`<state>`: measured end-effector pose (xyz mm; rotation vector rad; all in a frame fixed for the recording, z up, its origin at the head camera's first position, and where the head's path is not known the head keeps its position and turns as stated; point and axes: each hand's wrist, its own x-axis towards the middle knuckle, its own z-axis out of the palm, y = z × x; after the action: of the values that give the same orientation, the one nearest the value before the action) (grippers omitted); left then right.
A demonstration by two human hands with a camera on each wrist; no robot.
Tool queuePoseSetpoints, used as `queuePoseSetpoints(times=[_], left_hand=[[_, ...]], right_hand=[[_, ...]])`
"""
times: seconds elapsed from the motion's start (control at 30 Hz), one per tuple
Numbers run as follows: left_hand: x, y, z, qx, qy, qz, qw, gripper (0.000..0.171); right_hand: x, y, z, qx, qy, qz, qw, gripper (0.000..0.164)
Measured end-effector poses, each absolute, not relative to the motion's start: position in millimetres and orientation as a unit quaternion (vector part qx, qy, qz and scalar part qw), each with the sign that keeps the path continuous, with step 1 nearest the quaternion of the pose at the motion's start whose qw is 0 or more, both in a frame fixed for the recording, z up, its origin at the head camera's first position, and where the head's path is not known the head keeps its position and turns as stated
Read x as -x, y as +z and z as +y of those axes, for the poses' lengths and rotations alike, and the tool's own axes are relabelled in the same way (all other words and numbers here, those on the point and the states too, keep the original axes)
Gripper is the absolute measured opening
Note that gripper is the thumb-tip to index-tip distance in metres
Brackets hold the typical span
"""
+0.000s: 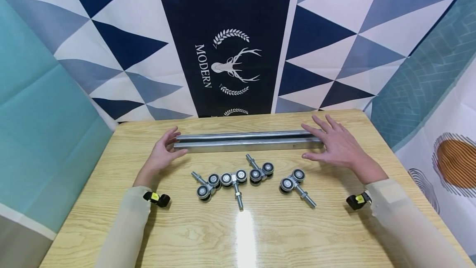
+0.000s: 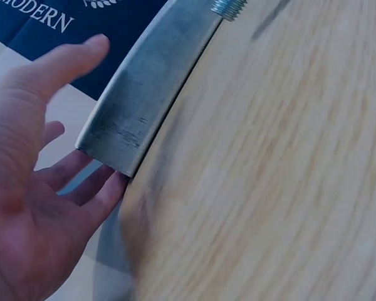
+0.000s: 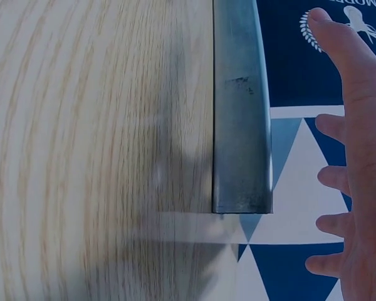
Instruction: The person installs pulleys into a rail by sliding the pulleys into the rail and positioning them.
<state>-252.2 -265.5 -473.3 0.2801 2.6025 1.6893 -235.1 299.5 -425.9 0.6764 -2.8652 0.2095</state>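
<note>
A long metal channel rail (image 1: 249,147) lies across the table toward its back, its slotted side facing up. My left hand (image 1: 161,152) is at the rail's left end. Its fingertips are right at the end edge in the left wrist view, and its thumb is held off the side. Over the right end is my right hand (image 1: 340,146), fingers spread and holding nothing. In the right wrist view the rail's right end (image 3: 241,150) shows apart from those fingers. Several wheeled trolley hangers (image 1: 261,173) with threaded bolts lie in front of the rail.
Among the trolley hangers, one (image 1: 292,182) lies farther right, its bolt angled toward the front. The wooden table (image 1: 186,235) ends behind the rail at a patterned cloth backdrop (image 1: 238,44). A teal panel (image 1: 48,106) stands along the left side.
</note>
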Motion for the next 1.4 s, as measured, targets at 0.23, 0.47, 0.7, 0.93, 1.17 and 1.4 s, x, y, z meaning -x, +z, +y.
queuePoseSetpoints(times=[0.23,0.47,0.7,0.93,1.17,1.4], left_hand=[[251.8,-476.3,-265.1,-0.07,0.552,0.831,0.015,0.092],[251.8,-477.3,-264.3,-0.048,0.563,0.825,0.005,0.083],[252.7,-479.6,-264.0,-0.028,0.556,0.831,0.0,0.074],[252.4,-482.6,-262.8,-0.008,0.561,0.828,-0.001,0.075],[248.3,-485.7,-258.2,0.003,0.59,0.807,-0.022,0.071],[248.7,-491.6,-260.5,0.005,0.588,0.808,-0.03,0.07]], right_hand=[[234.9,-426.3,300.4,-0.226,0.069,-0.967,0.094,0.096],[233.9,-423.1,300.3,-0.224,0.073,-0.968,0.089,0.096],[232.9,-422.4,300.6,-0.224,0.073,-0.968,0.086,0.096],[231.4,-422.4,301.4,-0.225,0.075,-0.967,0.093,0.096],[232.1,-420.7,301.2,-0.225,0.072,-0.967,0.093,0.096],[232.6,-421.4,301.7,-0.227,0.072,-0.966,0.102,0.096]])
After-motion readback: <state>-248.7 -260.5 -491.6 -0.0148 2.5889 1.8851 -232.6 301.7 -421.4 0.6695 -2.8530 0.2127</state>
